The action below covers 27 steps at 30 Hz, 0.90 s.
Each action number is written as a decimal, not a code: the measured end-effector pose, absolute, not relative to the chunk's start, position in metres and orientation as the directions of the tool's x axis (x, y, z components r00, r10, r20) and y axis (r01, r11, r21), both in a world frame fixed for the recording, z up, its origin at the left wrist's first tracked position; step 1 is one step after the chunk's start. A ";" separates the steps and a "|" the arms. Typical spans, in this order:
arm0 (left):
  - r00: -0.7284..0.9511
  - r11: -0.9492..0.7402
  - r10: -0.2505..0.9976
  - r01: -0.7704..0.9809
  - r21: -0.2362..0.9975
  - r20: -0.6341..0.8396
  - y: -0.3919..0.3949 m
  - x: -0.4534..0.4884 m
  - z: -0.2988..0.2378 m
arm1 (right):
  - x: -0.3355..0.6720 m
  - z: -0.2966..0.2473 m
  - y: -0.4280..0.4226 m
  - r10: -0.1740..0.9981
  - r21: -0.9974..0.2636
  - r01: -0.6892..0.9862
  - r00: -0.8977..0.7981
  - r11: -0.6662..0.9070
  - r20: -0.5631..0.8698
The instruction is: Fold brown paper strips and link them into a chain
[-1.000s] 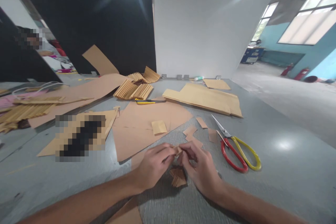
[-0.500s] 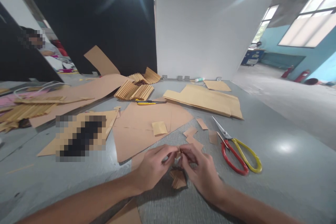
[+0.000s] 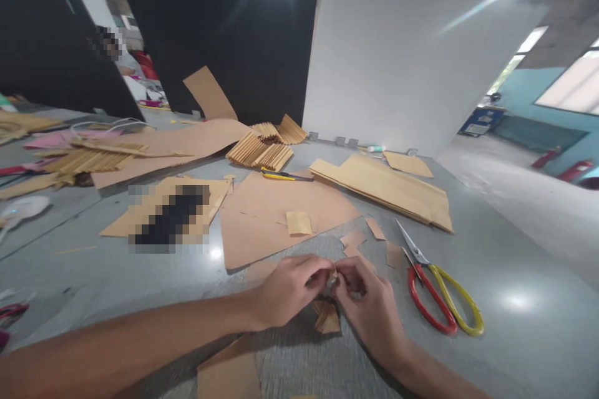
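Observation:
My left hand [image 3: 297, 287] and my right hand [image 3: 369, 299] meet over the grey table, fingertips pinched together on a small piece of brown paper [image 3: 332, 275]. Most of that piece is hidden by the fingers. Just below them lies a small stack of folded brown paper pieces [image 3: 327, 317]. Several cut paper rectangles [image 3: 354, 239] are scattered beyond my right hand. To its right rest large scissors [image 3: 423, 265] with one red and one yellow handle, blades slightly apart. A tan paper square [image 3: 299, 223] sits on a big brown paper sheet [image 3: 248, 237] ahead.
A yellow-and-black utility knife [image 3: 285, 175] lies at the big sheet's far edge. Behind it are pleated paper bundles [image 3: 259, 151] and folded tan paper [image 3: 384, 187]. A black panel [image 3: 224, 31] and a white panel [image 3: 374, 68] stand at the back. A person [image 3: 126, 65] is far left.
The view has swung left, so things appear further right. Both hands stay together, still pinching the small paper piece, with only slight finger movement.

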<state>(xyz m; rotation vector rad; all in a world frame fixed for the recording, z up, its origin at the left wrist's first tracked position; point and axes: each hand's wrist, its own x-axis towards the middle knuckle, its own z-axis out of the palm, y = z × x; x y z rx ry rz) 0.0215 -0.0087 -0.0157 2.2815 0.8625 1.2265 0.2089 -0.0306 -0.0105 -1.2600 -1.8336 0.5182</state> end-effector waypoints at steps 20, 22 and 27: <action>0.253 -0.456 0.884 0.285 0.843 0.393 -0.006 0.026 -0.004 | 0.213 -0.004 -0.019 0.957 -0.983 0.107 -0.265 0.150 0.117; 0.256 -0.448 0.887 0.277 0.850 0.384 -0.006 0.026 -0.004 | 0.213 -0.008 -0.020 0.960 -0.979 0.116 -0.245 0.168 0.136; 0.257 -0.439 0.891 0.276 0.855 0.374 -0.007 0.026 -0.003 | 0.216 -0.012 -0.020 0.957 -0.971 0.162 -0.258 0.175 0.129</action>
